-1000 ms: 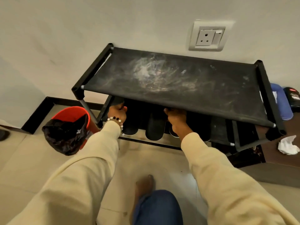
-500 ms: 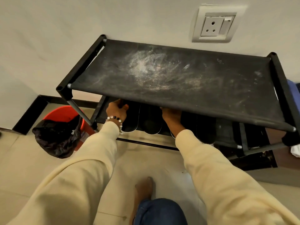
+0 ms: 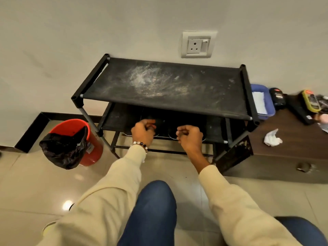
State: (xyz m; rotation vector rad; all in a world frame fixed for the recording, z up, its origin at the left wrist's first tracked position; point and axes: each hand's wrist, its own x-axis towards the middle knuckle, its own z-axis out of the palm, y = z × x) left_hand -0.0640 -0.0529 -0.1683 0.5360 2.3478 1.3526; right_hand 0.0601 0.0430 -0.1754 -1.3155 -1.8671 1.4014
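A black two-tier shoe rack [image 3: 177, 105] with a dusty fabric top stands against the wall. Black shoes [image 3: 160, 124] with pale sole edges lie on its lower shelf, mostly hidden under the top tier. My left hand [image 3: 142, 130], with a bead bracelet at the wrist, is at the front of that shelf, its fingers curled on the heel of one black shoe. My right hand [image 3: 190, 136] hovers just in front of the neighbouring shoe with its fingers curled and nothing visible in them.
A red bucket [image 3: 71, 126] with a black bag [image 3: 63, 148] draped over its rim stands left of the rack. Right of it is a low dark wooden cabinet [image 3: 287, 148] with a crumpled tissue [image 3: 272, 138], a blue tray [image 3: 262, 100] and small items. Tiled floor and my knees lie below.
Both hands have drawn back from deep under the top tier to the front edge of the lower shelf. The camera has pulled back and up, so more floor and cabinet show.
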